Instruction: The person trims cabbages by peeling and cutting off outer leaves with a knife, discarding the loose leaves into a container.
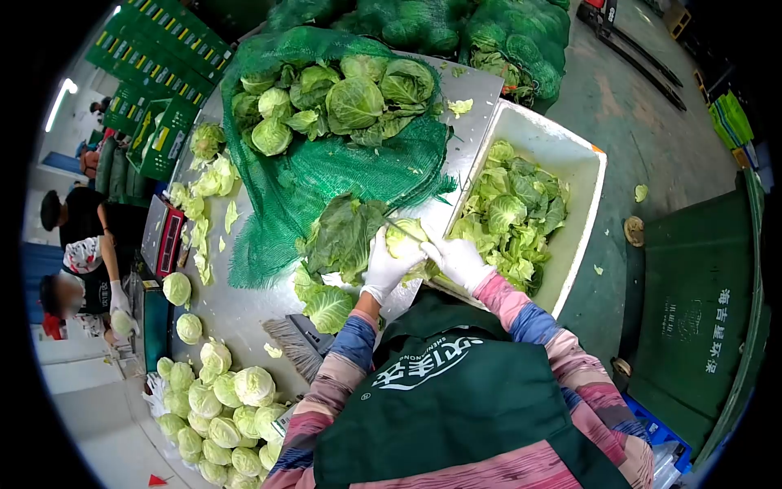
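My left hand [389, 265], in a white glove, is closed around the lower left side of a pale green cabbage [402, 240]. From the other side my gloved right hand [458, 259] meets the cabbage, its fingers closed on a thin, blade-like tool [407, 231] that lies across the top; its handle is hidden in the glove. Large dark outer leaves [346, 236] lie just left of the cabbage on the metal table [244, 306]. Lighter loose leaves [328, 308] rest below them, near my left wrist.
A green mesh sack [326, 175] spills untrimmed cabbages [354, 104] at the back. To the right stands a white foam box [582, 179] of leaves. Trimmed cabbages [224, 407] are piled front left, near a brush [297, 346]. A co-worker [90, 277] stands left; a green bin [692, 318] stands right.
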A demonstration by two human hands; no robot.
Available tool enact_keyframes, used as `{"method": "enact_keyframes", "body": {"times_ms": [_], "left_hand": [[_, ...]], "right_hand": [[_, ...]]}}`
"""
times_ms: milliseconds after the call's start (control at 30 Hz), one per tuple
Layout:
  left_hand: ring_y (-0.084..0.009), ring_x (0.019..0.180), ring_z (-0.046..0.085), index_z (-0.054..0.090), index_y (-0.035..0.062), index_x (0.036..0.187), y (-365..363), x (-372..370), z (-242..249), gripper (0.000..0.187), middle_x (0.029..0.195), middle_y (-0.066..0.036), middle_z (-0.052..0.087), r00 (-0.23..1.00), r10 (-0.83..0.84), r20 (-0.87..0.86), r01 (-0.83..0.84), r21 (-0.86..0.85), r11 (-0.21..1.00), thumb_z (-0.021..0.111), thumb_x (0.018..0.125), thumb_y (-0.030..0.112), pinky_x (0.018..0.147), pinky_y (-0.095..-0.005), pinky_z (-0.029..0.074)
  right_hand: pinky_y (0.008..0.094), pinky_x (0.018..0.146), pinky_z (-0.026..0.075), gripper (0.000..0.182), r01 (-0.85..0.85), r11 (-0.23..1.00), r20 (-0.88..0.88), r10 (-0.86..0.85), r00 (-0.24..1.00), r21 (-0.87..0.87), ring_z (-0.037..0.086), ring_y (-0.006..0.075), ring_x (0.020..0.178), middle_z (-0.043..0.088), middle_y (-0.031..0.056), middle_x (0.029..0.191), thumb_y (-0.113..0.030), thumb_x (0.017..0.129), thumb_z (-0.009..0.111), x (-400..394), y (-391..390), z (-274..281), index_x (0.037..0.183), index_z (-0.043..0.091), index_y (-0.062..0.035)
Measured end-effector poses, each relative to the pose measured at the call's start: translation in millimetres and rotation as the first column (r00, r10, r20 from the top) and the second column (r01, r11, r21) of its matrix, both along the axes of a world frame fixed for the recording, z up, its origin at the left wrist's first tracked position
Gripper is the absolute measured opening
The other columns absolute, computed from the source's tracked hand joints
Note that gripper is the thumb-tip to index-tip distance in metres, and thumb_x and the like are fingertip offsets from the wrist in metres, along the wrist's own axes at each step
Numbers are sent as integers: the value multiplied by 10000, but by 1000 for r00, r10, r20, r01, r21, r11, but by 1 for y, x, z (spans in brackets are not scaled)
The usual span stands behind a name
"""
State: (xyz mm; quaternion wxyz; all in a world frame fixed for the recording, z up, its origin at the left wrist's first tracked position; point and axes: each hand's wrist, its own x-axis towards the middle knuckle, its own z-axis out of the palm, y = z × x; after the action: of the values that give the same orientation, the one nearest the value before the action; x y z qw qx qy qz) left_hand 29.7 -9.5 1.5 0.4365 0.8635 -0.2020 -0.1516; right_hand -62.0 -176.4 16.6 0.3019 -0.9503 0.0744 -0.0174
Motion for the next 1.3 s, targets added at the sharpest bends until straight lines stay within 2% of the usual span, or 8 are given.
{"method": "enact_keyframes", "body": {"times_ms": [233,600,733,833,933,1000,1200,1300], "left_hand": [[-320,1086,542,414,-94,1258,3,4,-11,995,1145,-224,523,997,-59,58,56,47,997,887,552,422,940,-384,439],[-342,1210,439,318,-14,1377,18,-15,8,1060,1280,-205,430,988,-151,-22,146,-156,977,907,521,197,1046,-389,363],[-272,1226,455,294,35,1403,40,-12,1,1055,1323,-148,401,991,-94,98,85,87,993,892,541,142,1045,-370,396],[-254,1257,421,264,14,1415,23,2,29,1002,1392,-176,330,952,-148,-269,84,-235,968,845,598,37,1043,-362,409],[-247,1251,446,242,24,1430,10,5,9,964,1398,-153,369,968,-105,-228,9,-385,923,829,670,104,1006,-348,427],[-219,1191,494,246,-13,1414,-10,-3,19,898,1323,-160,449,822,-82,-563,-229,-459,859,799,714,92,967,-327,445],[-219,1139,516,278,-25,1391,-33,-6,10,895,1291,-149,462,932,-11,-361,-148,-408,901,818,696,138,964,-338,443],[-281,1166,489,320,-49,1377,-41,-8,4,982,1275,-198,462,998,61,-25,-63,-82,995,866,615,244,992,-349,404]], "right_hand": [[445,522,492,572,3,994,-82,-12,997,-105,613,360,553,622,162,622,-477,944,414,6,9,11,1440,321,-208],[467,675,510,429,337,940,-165,-340,926,-47,646,368,727,657,193,767,-484,958,372,5,-67,-36,1164,626,-207],[445,602,494,472,401,903,-167,-424,890,-153,633,344,642,651,173,714,-444,972,377,3,-61,-28,1363,456,-191],[415,565,481,555,317,940,-206,-287,936,129,591,325,544,603,158,622,-480,965,388,19,-35,16,1452,307,-225],[441,610,489,497,122,983,113,-138,984,136,627,367,646,637,206,714,-472,957,400,24,-13,-32,1406,395,-259],[450,621,489,492,151,980,17,-155,988,128,630,376,671,641,221,738,-466,956,400,20,-10,-21,1388,421,-232],[466,551,481,526,80,996,-75,-82,994,-36,628,370,618,645,202,711,-453,967,373,13,-20,14,1368,432,-118],[444,501,483,555,17,976,-116,-43,992,-217,635,311,568,641,145,652,-468,960,377,16,-17,14,1418,362,-154]]}}
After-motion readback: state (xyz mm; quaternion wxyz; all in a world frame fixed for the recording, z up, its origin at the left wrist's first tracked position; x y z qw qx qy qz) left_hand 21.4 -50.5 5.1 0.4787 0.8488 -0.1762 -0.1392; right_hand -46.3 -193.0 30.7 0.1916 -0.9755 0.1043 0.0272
